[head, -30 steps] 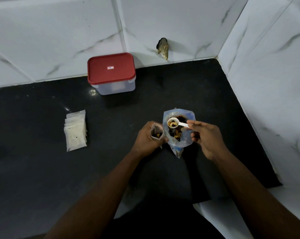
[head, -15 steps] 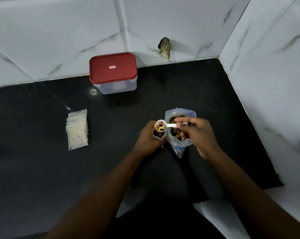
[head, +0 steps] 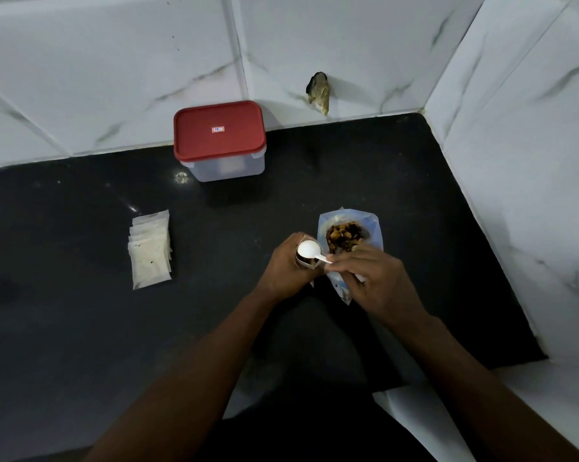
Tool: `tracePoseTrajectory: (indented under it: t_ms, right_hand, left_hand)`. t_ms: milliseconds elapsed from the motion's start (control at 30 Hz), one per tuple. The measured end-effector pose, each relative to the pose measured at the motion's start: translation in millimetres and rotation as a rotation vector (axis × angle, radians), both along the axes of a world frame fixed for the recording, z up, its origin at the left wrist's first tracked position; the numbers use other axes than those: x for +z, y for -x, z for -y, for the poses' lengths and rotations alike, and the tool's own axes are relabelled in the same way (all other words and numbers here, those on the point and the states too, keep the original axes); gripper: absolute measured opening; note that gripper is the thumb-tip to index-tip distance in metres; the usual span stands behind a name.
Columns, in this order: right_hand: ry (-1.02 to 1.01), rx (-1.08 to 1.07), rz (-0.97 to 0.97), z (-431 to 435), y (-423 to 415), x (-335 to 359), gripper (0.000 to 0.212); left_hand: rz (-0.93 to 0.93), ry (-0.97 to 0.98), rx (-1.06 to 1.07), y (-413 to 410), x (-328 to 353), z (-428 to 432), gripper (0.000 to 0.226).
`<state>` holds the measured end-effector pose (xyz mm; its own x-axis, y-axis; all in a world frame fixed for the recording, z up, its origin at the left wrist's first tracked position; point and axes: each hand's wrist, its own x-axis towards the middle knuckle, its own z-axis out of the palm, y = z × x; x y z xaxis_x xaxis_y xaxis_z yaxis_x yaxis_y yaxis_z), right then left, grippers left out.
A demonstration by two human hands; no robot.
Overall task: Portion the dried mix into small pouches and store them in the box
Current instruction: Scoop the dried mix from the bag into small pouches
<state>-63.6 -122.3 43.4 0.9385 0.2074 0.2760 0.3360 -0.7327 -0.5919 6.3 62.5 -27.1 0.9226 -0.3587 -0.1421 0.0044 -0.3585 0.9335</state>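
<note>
Tipping the spoon (head: 309, 251) slowly is the way to do this step well, I think, so every bit drops into the small pouch (head: 306, 260) and none lands on the bench (head: 81, 328). The right hand (head: 374, 281) grips the spoon's thin handle with its fingers (head: 339, 265) pinched shut on it. The spoon's round white bowl is turned over right above the pouch mouth, so only its smooth back shows. The left hand (head: 288, 265) is curled tight around the pouch and holds it upright with the mouth open. Keeping that mouth wide and steady should help, because it looks narrow.

Just at 3 o'clock from the pouch stands the big bag (head: 348, 241). It is thin, crinkly see-through plastic, and its top is open. Inside is the dried mix (head: 344, 235), lumpy brown and yellow bits.

Well away at 9 o'clock lies a stack of small pouches (head: 150, 250). They are flat, pale squares laid in a neat fan, with tiny dark specks on the top one.

At 11 o'clock, by the wall, sits the box (head: 226, 161). Its sides are cloudy plastic, and its red lid (head: 219, 130) has rounded corners and is shut. The lid must come off before any pouch goes in.

The bench is black and shiny, and the tile wall (head: 115, 78) is white with gray streaks.
</note>
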Motion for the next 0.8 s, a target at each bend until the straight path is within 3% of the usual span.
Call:
tracePoseTrajectory:
  t_ms: [67,167,333,433,567,700,800]
  right_hand:
    - [-0.011,-0.019,0.005,2,5,-4,0.026]
    - [-0.187,-0.145,-0.079,3,9,-4,0.018]
    - [-0.898,-0.627,-0.414,3,5,6,0.023]
    - [-1.087,-0.84,-0.533,15,-3,1,0.022]
    - [-1.091,-0.919,-0.626,23,-7,-9,0.021]
    - [-1.038,-0.867,-0.7,20,-9,-12,0.016]
    - [-0.586,-0.739,-0.62,16,-4,-16,0.016]
  left_hand:
    - [-0.002,-0.007,-0.006,1,0,0,0.034]
    - [-0.049,-0.014,-0.015,0,1,-1,0.037]
    - [-0.097,-0.046,-0.036,0,3,-2,0.037]
    - [-0.101,-0.067,-0.034,1,5,-3,0.034]
    - [-0.104,-0.067,-0.026,3,7,-3,0.035]
    - [-0.115,-0.072,-0.008,5,10,-4,0.039]
    - [-0.121,-0.071,0.008,6,13,-6,0.041]
